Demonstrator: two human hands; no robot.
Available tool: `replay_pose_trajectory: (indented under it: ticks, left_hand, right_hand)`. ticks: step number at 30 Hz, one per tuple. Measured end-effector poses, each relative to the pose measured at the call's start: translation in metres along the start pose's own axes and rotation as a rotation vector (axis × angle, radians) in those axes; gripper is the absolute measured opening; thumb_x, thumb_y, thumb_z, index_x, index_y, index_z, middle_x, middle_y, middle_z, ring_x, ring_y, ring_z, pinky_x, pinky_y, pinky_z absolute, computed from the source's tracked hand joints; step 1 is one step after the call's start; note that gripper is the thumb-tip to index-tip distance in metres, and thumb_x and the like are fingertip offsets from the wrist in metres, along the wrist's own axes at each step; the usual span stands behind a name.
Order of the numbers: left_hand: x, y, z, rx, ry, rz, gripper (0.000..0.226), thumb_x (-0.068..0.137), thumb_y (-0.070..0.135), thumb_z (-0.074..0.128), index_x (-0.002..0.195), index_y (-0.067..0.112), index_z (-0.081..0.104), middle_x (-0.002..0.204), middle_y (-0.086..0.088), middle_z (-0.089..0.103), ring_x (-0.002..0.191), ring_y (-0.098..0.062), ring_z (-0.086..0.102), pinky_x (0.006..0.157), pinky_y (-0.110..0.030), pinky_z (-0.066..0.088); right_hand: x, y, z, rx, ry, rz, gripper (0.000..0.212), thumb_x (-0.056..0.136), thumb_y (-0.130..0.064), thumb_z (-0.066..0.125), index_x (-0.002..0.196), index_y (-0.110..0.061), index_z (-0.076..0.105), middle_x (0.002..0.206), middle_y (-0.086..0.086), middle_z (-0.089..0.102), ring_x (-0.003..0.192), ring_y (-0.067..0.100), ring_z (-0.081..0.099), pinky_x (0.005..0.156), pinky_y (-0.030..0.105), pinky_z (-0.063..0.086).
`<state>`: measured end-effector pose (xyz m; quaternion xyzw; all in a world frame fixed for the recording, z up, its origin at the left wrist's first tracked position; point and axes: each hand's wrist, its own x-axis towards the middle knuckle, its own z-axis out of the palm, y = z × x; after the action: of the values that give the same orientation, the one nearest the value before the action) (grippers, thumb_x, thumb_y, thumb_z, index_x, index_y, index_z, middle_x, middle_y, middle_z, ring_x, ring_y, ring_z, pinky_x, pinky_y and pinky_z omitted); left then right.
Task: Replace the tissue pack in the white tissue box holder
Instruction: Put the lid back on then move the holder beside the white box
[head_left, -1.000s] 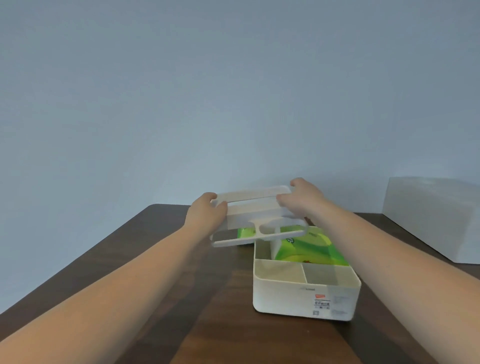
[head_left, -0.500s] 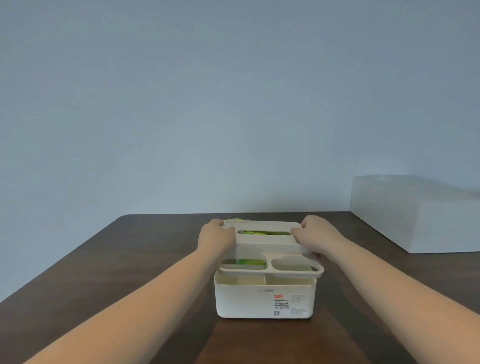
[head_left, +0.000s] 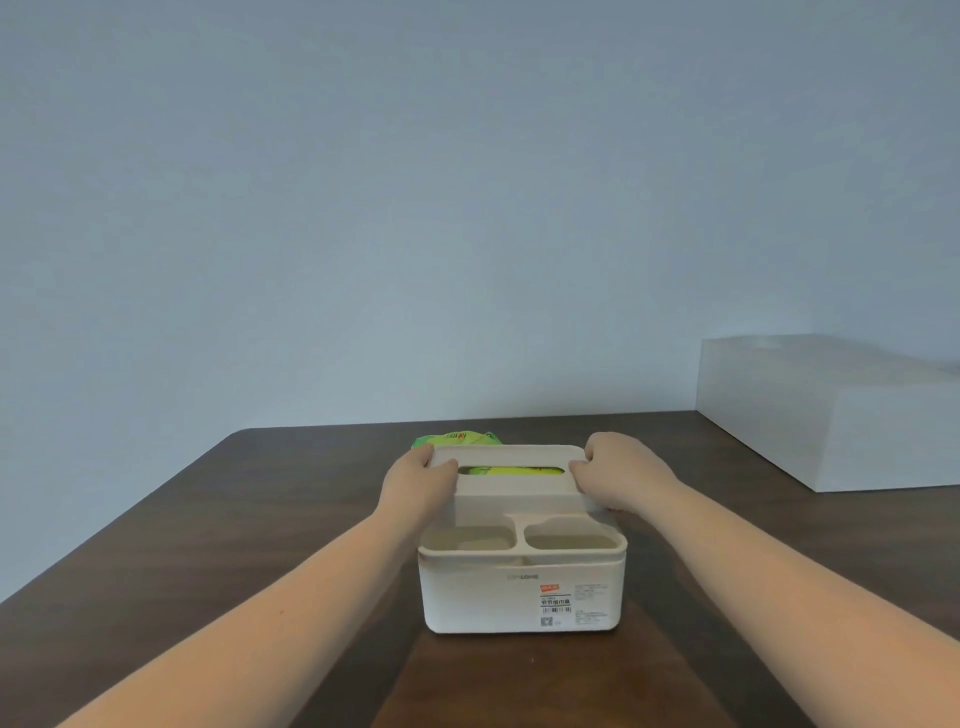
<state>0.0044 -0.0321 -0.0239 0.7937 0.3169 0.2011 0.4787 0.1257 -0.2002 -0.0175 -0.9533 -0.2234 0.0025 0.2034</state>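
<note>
Hands sit at both ends of the lid (head_left: 517, 486) in the head view, the only view I have: my left hand (head_left: 415, 488) wraps the left end and my right hand (head_left: 615, 475) wraps the right end, both closed snugly on the raised tissue section. The white tissue box holder (head_left: 522, 592) stands on the dark wooden table (head_left: 208, 545), front compartments toward me, and a green tissue pack (head_left: 511, 471) shows through the slot on top. Another bit of green packaging (head_left: 457, 437) peeks out just behind the holder; I cannot tell whether it is a second pack. A white box (head_left: 831, 410) rests far right, well apart. I judge this to be the closing step, with the lid being pressed home, though a thin seam along the front rim suggests it may not be fully seated. Next I would press evenly at both ends, then let go. Compared with a second ago, the lid has come down from its tilted, lifted position over the open holder and now lies level on it.
</note>
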Motion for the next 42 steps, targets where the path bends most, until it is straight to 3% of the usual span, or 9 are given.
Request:
replay_pose_trajectory:
  ticks: [7,11,17,20,22,24,26,34,42]
  left_hand:
    - [0.007,-0.003,0.007,0.032,-0.026,0.037,0.055,0.097,0.020,0.041,0.150,0.012,0.031,0.158,-0.002,0.031,0.143,-0.023,0.032,0.112,-0.032,0.029]
    - [0.010,-0.008,0.010,0.074,-0.027,0.053,0.048,0.096,0.016,0.039,0.143,0.007,0.041,0.149,-0.010,0.044,0.128,-0.027,0.046,0.090,-0.029,0.037]
    - [0.014,-0.006,0.012,0.124,-0.041,0.031,0.055,0.095,0.013,0.038,0.149,0.011,0.030,0.153,-0.009,0.038,0.135,-0.028,0.040,0.102,-0.033,0.036]
    - [0.020,-0.005,0.010,0.135,-0.102,-0.020,0.060,0.088,0.008,0.040,0.148,0.011,0.032,0.144,-0.014,0.045,0.118,-0.034,0.050,0.083,-0.033,0.042]
    - [0.022,-0.004,0.006,0.089,-0.142,-0.053,0.047,0.084,0.005,0.041,0.130,0.002,0.049,0.112,-0.023,0.058,0.092,-0.039,0.059,0.059,-0.030,0.040]
    - [0.022,-0.003,0.003,0.079,-0.128,-0.092,0.014,0.087,0.006,0.042,0.078,0.006,0.053,0.069,-0.010,0.044,0.055,-0.024,0.043,0.046,-0.027,0.028]
    - [0.015,-0.003,0.002,0.011,-0.115,-0.167,0.038,0.095,0.017,0.042,0.058,0.015,0.035,0.058,-0.002,0.031,0.047,-0.017,0.029,0.042,-0.024,0.027]
    - [-0.001,-0.032,-0.012,-0.135,-0.210,-0.083,0.047,0.084,0.063,0.045,0.088,0.021,0.065,0.096,-0.003,0.072,0.091,-0.024,0.068,0.090,-0.040,0.054]
    - [-0.043,-0.050,-0.028,-0.223,-0.354,-0.076,0.033,0.096,0.038,0.050,0.120,0.021,0.065,0.119,-0.003,0.071,0.112,-0.021,0.065,0.094,-0.038,0.052]
  right_hand:
    - [0.010,0.002,0.005,0.049,-0.022,0.066,0.011,0.093,-0.014,0.045,0.096,-0.013,0.055,0.094,0.007,0.064,0.081,0.024,0.059,0.058,0.029,0.041]
    - [0.013,0.002,0.004,0.098,-0.082,0.091,0.023,0.088,-0.003,0.043,0.105,-0.008,0.058,0.099,0.014,0.065,0.075,0.027,0.055,0.056,0.029,0.040]
    - [0.014,0.005,0.002,0.229,-0.154,0.085,0.030,0.092,-0.001,0.033,0.114,-0.009,0.052,0.106,0.019,0.058,0.061,0.027,0.049,0.050,0.027,0.039]
    - [0.018,0.010,0.004,0.314,-0.162,0.095,0.025,0.094,-0.007,0.027,0.091,-0.017,0.049,0.092,0.016,0.051,0.063,0.026,0.044,0.049,0.026,0.037]
    - [0.020,0.009,0.004,0.317,-0.155,0.099,0.028,0.093,-0.006,0.026,0.080,-0.018,0.047,0.090,0.017,0.048,0.065,0.027,0.043,0.050,0.028,0.037]
    - [0.019,0.005,0.003,0.285,-0.159,0.092,0.032,0.094,-0.004,0.025,0.099,-0.017,0.053,0.103,0.021,0.057,0.071,0.031,0.052,0.053,0.031,0.045]
    - [0.014,0.002,0.000,0.268,-0.160,0.100,0.035,0.096,-0.006,0.024,0.116,-0.017,0.051,0.112,0.021,0.060,0.079,0.036,0.061,0.065,0.038,0.055]
    - [-0.023,0.019,0.001,0.444,-0.165,0.066,0.042,0.098,-0.048,0.035,0.087,-0.012,0.053,0.071,0.003,0.052,0.057,0.018,0.048,0.052,0.026,0.039]
    - [-0.057,0.055,-0.001,0.604,-0.364,0.008,0.029,0.089,-0.044,0.062,0.109,-0.024,0.068,0.106,0.011,0.073,0.072,0.018,0.062,0.062,0.028,0.046]
